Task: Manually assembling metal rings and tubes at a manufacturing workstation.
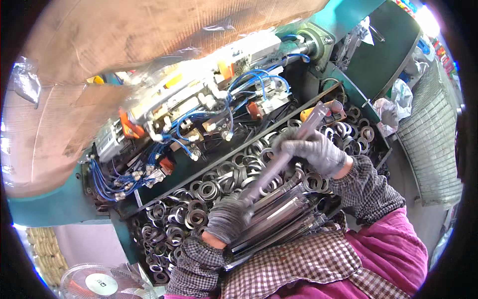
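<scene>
1. Gripping a long steel rod (284, 157), both gloved hands clench it — the left hand (226, 217) at its lower end, the right hand (316, 152) near its upper part.
2. Slanting up to the right, the rod sits above a tray (149, 205) heaped with metal rings (196, 217).
3. More rods (279, 214) lie bundled just below — beside the left hand.
4. Blue hoses (107, 182) run over the machine (209, 107) behind the tray.
</scene>
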Demonstrator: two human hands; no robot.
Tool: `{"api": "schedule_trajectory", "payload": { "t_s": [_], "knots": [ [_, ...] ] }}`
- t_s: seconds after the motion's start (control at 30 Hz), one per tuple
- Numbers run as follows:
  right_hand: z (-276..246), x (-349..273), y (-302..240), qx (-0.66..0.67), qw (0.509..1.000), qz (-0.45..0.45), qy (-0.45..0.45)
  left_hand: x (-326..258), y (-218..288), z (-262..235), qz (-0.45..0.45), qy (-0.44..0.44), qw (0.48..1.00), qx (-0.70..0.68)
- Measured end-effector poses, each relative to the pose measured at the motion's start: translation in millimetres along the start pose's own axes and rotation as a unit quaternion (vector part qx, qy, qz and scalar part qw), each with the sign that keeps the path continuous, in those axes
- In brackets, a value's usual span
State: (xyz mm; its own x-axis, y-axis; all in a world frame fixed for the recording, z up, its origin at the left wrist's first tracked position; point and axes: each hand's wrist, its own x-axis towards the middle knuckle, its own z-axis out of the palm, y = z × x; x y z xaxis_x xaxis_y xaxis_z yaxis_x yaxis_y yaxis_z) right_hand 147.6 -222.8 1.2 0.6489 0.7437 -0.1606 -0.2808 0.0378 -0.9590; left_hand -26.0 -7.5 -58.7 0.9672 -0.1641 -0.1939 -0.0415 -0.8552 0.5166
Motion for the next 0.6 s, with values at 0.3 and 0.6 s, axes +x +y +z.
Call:
{"api": "schedule_trajectory", "payload": {
  "t_s": [0.3,0.6],
  "knots": [
    [54,93,35,0.304,0.946,0.105,-0.047,0,23,1,-0.046,-0.009,0.999,0.015],
    [118,155,32,0.415,0.909,0.046,0.004,11,-3,-4,-0.118,-0.128,0.985,0.006]
  ]
}}
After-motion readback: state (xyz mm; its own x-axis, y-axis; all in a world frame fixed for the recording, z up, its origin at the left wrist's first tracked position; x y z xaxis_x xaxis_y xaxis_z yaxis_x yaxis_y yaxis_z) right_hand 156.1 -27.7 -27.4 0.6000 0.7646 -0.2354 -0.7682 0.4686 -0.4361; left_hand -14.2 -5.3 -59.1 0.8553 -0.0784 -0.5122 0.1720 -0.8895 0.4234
